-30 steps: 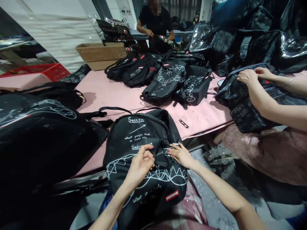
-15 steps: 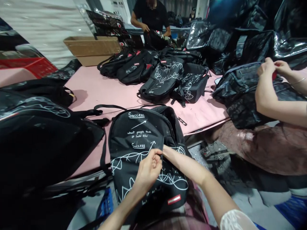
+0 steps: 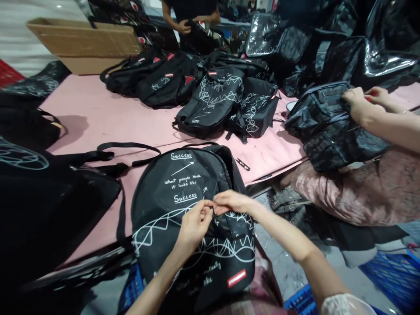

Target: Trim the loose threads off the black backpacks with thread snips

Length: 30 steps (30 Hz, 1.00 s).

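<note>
A black backpack (image 3: 160, 183) with white scribbled lines, "Success" lettering and a red label leans upright at the table's front edge. Its side opening gapes at the upper right. My left hand (image 3: 196, 221) pinches the edge of the front panel near the middle of the bag. Right beside it, fingertips almost meeting the left ones, is my right hand (image 3: 231, 202), its fingers pressed together at the same edge. What lies between the right fingertips is too small to make out.
Small black thread snips (image 3: 243, 164) lie on the pink table (image 3: 85, 127). Several black backpacks (image 3: 213, 103) stand farther back, near a cardboard box (image 3: 85, 43). Another black bag (image 3: 59, 205) fills the left. At right, a co-worker's hands (image 3: 361, 103) work on a dark camouflage backpack (image 3: 328, 118).
My right hand has come out of the backpack's opening and now meets my left hand at the panel edge. My left hand keeps its pinch. The view has shifted down and right.
</note>
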Available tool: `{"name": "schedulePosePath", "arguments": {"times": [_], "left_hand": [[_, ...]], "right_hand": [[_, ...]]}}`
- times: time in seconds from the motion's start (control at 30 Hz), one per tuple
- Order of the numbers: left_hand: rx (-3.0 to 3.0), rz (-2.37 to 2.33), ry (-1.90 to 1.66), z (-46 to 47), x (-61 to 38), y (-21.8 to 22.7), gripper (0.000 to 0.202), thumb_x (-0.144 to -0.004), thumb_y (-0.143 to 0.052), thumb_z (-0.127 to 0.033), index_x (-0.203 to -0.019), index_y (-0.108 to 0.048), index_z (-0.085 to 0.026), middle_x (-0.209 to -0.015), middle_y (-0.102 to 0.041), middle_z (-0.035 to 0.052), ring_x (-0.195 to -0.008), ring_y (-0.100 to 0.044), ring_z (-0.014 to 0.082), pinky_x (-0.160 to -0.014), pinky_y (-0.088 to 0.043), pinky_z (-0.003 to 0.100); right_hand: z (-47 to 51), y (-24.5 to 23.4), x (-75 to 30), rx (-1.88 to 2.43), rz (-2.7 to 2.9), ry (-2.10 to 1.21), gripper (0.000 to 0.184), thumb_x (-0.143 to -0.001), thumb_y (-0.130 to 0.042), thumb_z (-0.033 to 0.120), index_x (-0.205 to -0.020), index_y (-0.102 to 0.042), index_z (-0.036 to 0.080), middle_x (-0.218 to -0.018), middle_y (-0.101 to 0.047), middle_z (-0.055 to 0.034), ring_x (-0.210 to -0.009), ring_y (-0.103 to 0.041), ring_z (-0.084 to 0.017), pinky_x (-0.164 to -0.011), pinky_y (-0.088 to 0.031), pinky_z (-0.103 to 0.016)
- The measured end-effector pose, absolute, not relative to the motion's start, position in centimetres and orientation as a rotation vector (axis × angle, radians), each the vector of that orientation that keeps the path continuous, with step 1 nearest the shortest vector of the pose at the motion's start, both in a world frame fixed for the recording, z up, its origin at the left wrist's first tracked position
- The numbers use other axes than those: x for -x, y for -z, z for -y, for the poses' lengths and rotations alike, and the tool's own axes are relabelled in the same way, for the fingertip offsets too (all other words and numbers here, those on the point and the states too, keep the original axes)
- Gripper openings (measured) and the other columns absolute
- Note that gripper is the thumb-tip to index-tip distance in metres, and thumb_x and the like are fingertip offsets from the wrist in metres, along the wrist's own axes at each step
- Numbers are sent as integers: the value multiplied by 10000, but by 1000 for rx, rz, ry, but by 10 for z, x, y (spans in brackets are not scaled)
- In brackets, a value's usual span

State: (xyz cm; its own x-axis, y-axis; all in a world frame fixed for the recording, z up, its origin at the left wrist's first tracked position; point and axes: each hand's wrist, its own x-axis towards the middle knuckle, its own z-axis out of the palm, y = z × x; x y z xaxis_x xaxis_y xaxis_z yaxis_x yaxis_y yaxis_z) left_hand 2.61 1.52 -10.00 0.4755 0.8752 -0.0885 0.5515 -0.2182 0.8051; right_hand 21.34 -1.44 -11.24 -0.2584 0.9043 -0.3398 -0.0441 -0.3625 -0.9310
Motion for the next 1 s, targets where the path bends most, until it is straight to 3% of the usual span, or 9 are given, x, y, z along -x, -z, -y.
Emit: {"name": "schedulePosePath", "arguments": {"times": [0.1,0.2,0.3,0.43,0.53,0.67,0.77,0.87,1.0], "left_hand": [[-1921,-1225,-404,-28,-11,112,288,-776,-461,-396,-954,-571,-198,-673,-603,-21,-544,-560,124,-593,-456,236],[-1957,-1298,-458,-50,-2,113,334,-791,-462,-439,-984,-577,-192,-751,-631,4,-626,-593,144,-648,-472,251],[-2178,-1495,-686,-92,2,94,323,-830,-431,-397,-1021,-579,-184,-940,-633,45,-812,-595,181,-794,-460,307],[-2412,-1772,-797,-162,10,68,384,-816,-473,-327,-1124,-529,-105,-1122,-571,118,-1093,-479,292,-957,-360,454],[-2203,-1778,-526,-198,19,67,510,-791,-528,-351,-1214,-463,-73,-1157,-556,131,-1100,-475,343,-944,-354,508],[-1905,-1669,-507,-195,35,59,452,-797,-512,-315,-1183,-506,-80,-1054,-624,87,-930,-575,222,-862,-449,402],[-1839,-1290,-701,-147,57,29,331,-781,-524,-289,-1093,-590,-202,-978,-645,-4,-837,-580,151,-750,-497,305],[-2076,-713,-230,-69,81,12,146,-733,-591,-231,-784,-712,-295,-758,-627,-18,-671,-557,126,-582,-476,225],[-2323,-711,-111,30,97,45,411,-774,-404,-40,-796,-714,-308,-766,-607,22,-738,-556,136,-678,-466,254]], "right_hand": [[-20,128,-280,1746,1294,-1180,307,-916,-387,311,-1067,-596,145,-871,-670,-72,-723,-627,-133,-666,-509,-271],[-44,148,-329,2052,1258,-723,307,-902,-384,263,-1099,-583,138,-1053,-618,-121,-933,-574,-197,-813,-458,-347],[-68,175,-331,2092,1286,-630,325,-828,-524,241,-1138,-564,152,-1191,-533,-136,-1110,-450,-248,-947,-350,-384],[-93,201,-307,2073,1276,-596,356,-803,-554,229,-1153,-548,166,-1212,-495,-151,-1134,-396,-265,-944,-317,-382],[-98,205,-308,2036,1183,-617,223,-830,-492,247,-992,-609,148,-1071,-568,-140,-1042,-466,-242,-883,-350,-343],[-82,192,-330,1932,1024,-679,307,-850,-397,377,-778,-583,144,-754,-599,-70,-768,-557,-180,-698,-423,-275],[-52,169,-338,1786,963,-752,404,-826,-338,522,-806,-524,165,-650,-545,-13,-592,-536,-138,-561,-434,-248],[-17,137,-326,1633,963,-857,406,-800,-360,572,-901,-482,199,-609,-483,35,-478,-456,-98,-512,-421,-236],[17,97,-280,1399,973,-1059,328,-812,-435,513,-921,-520,215,-582,-419,53,-415,-295,-68,-494,-375,-240]]}}
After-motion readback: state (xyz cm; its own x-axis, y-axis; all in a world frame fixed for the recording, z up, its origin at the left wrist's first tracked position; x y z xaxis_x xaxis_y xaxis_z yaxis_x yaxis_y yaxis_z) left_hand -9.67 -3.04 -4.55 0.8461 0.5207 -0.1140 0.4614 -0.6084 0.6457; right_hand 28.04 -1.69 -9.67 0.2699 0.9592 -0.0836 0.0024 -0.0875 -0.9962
